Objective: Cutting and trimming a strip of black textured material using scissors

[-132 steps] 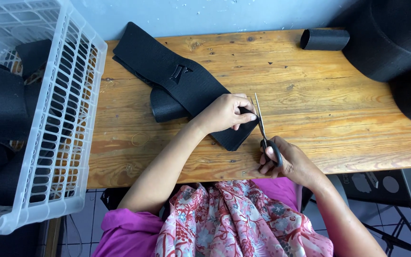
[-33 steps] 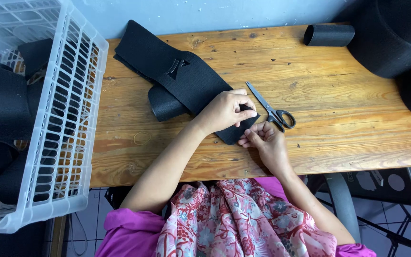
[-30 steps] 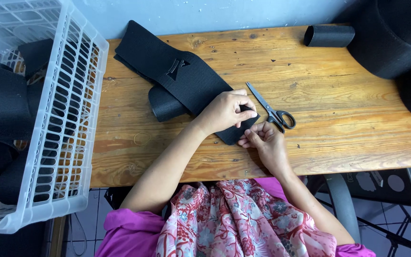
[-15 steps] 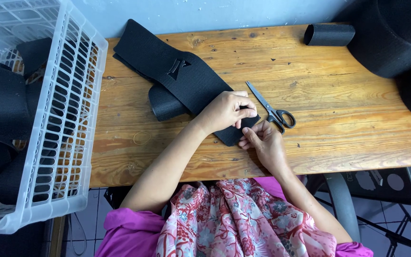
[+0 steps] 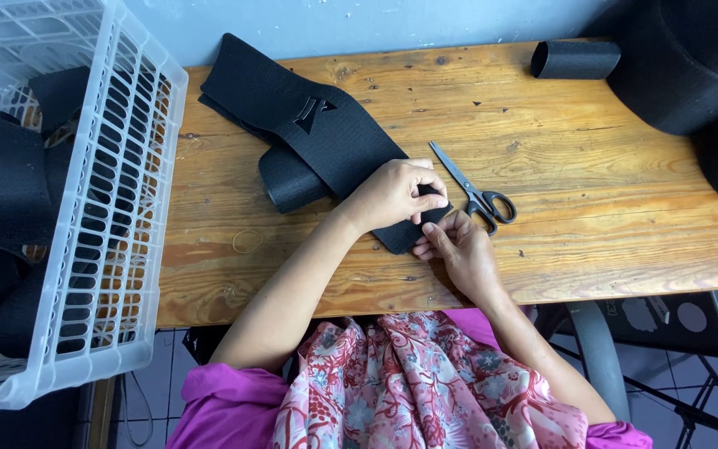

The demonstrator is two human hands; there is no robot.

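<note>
The wooden table [image 5: 625, 199] carries my wide black elastic band [image 5: 326, 137], laid flat so its near end reaches me. My left hand [image 5: 392, 193] presses that end down, fingers curled on it; my right hand [image 5: 459, 249] pinches its corner. The scissors [image 5: 475, 187] lie shut just beside, within reach.
</note>
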